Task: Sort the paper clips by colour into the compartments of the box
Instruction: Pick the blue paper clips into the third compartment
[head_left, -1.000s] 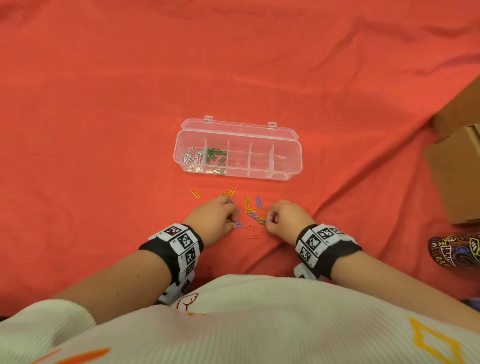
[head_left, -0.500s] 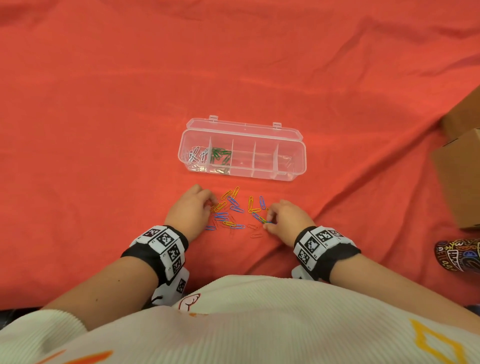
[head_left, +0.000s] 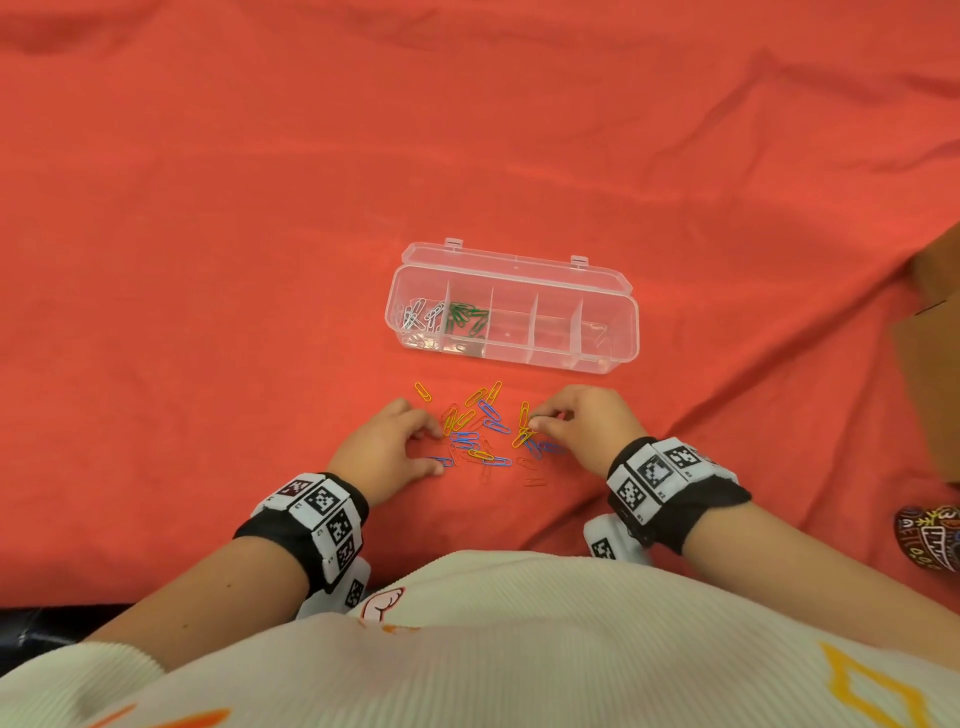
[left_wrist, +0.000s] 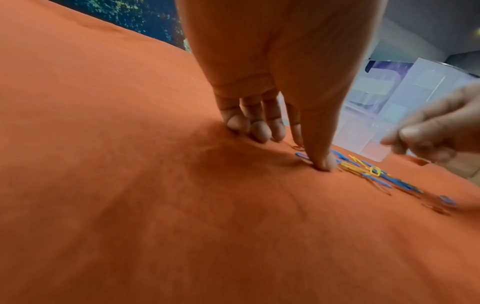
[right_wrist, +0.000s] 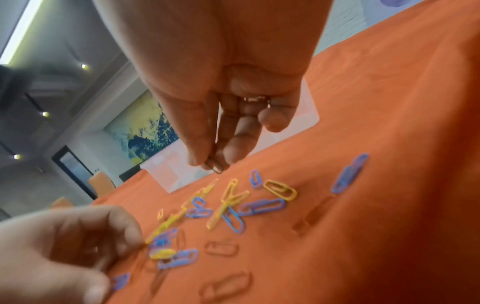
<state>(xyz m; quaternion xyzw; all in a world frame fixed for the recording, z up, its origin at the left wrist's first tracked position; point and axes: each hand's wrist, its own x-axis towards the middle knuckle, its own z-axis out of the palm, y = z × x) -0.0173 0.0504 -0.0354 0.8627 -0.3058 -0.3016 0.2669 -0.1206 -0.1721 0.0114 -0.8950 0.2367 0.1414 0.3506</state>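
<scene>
Right hand pinching one clip, left hand curled, fingertips down on clips near box; light, stiff, slippery wire, so pinch flat across loops.

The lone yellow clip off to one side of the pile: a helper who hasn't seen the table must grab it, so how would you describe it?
Start at the clear plastic box on the red cloth; the loose pile lies just in front of it. The lone yellow paper clip lies beyond the left hand, below the box's white-clip compartment. It alone lies apart, touching no other clip.
</scene>
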